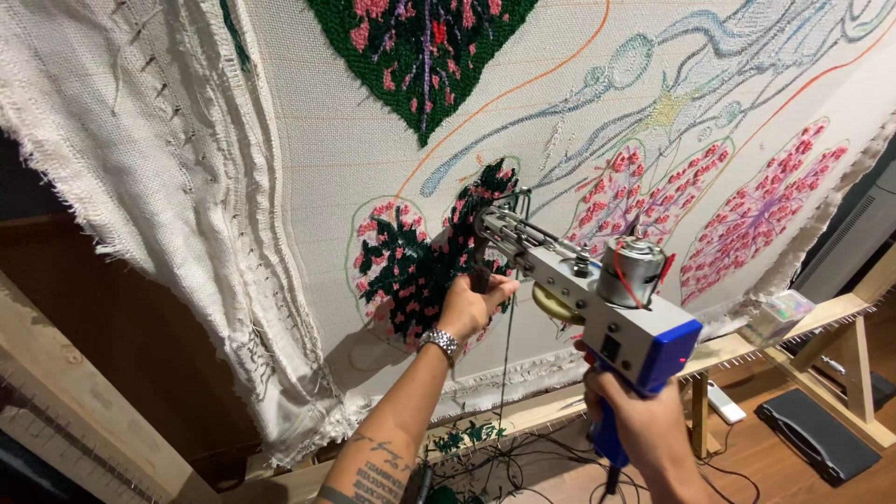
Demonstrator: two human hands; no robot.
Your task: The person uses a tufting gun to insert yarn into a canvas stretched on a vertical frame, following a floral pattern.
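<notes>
A tufting gun (pixel 597 299), grey metal with a blue rear body and a silver motor on top, points its needle at a stretched white cloth (pixel 317 149). My right hand (pixel 644 425) grips the gun's blue rear handle. My left hand (pixel 471 303), with a metal watch at the wrist, holds the front handle under the barrel. The needle tip meets a leaf shape (pixel 411 266) partly filled with dark green and pink yarn. A dark yarn strand (pixel 506 364) hangs down from the gun.
The cloth bears a finished green and pink patch (pixel 420 47) at the top, pink leaf shapes (pixel 747 215) to the right and pale blue outlines. The wooden frame (pixel 784 331) holds it on nail strips. Cables and a black pad (pixel 817 434) lie on the wood floor.
</notes>
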